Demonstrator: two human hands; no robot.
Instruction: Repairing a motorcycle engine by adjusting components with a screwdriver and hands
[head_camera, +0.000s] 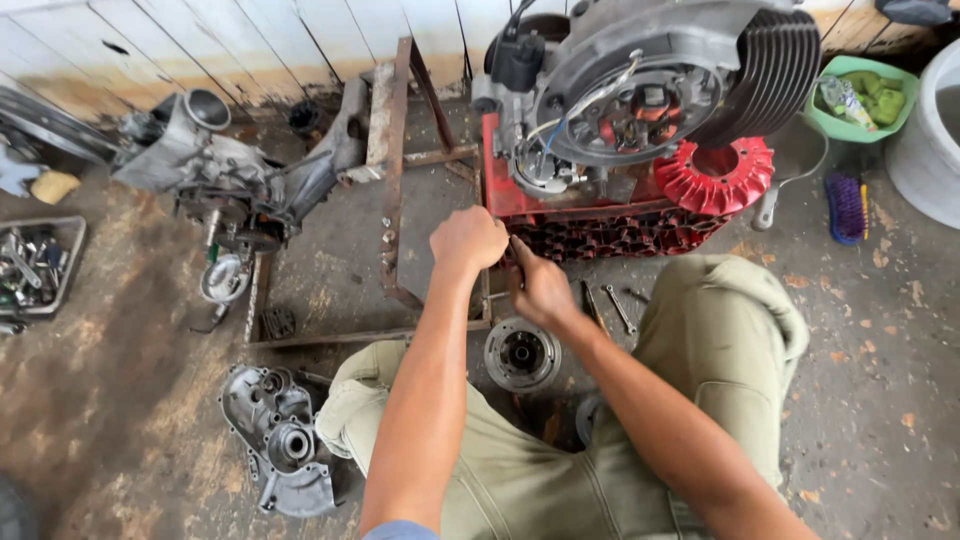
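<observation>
A grey scooter engine (640, 90) with black cooling fins and an exposed stator sits on a red plastic crate (620, 230). My left hand (468, 240) is a closed fist at the crate's lower left corner. My right hand (540, 288) is right beside it, fingers curled around a thin dark tool whose tip shows between the hands. What the left fist grips is hidden. A round grey flywheel part (521, 353) lies on the floor between my knees.
A red fan cover (715, 175) leans on the crate. A second engine block (215, 165) and a rusty metal frame (395, 180) lie to the left. A casing cover (280, 435), a tray of tools (35, 265), wrenches (620, 310), a brush (848, 205) and a green basin (862, 95) surround me.
</observation>
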